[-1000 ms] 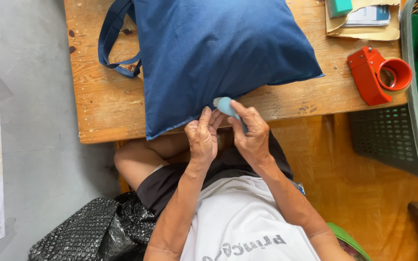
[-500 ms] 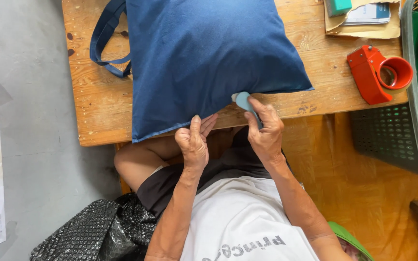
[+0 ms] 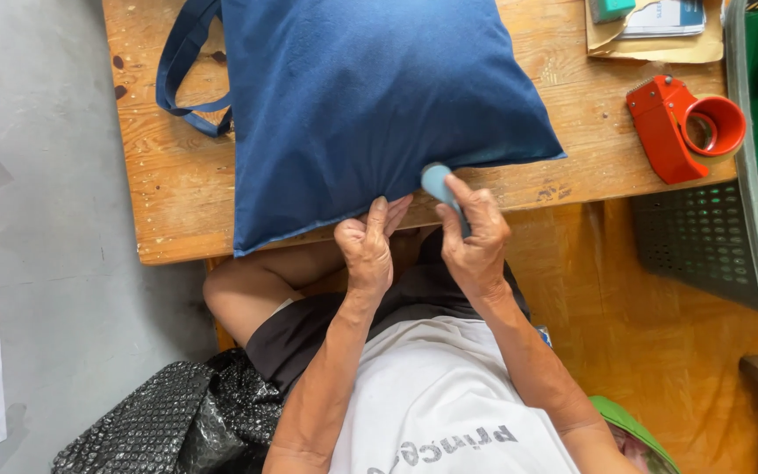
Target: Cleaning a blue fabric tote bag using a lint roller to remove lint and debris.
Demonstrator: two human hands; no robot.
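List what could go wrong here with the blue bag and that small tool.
The right hand presses a small light-blue tool against the blue bag close to the left hand's fingertips; a slip might nick them. The bag's near edge overhangs the wooden table, so a tug could drag it off.

A navy blue tote bag lies on the pale scuffed wooden table. At the bag's near edge is a light blue tool; right of the bag sits a bright red tape dispenser.

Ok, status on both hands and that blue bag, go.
Left hand pinching blue bag's near edge. Right hand gripping small light-blue tool against it. Nothing in the way.
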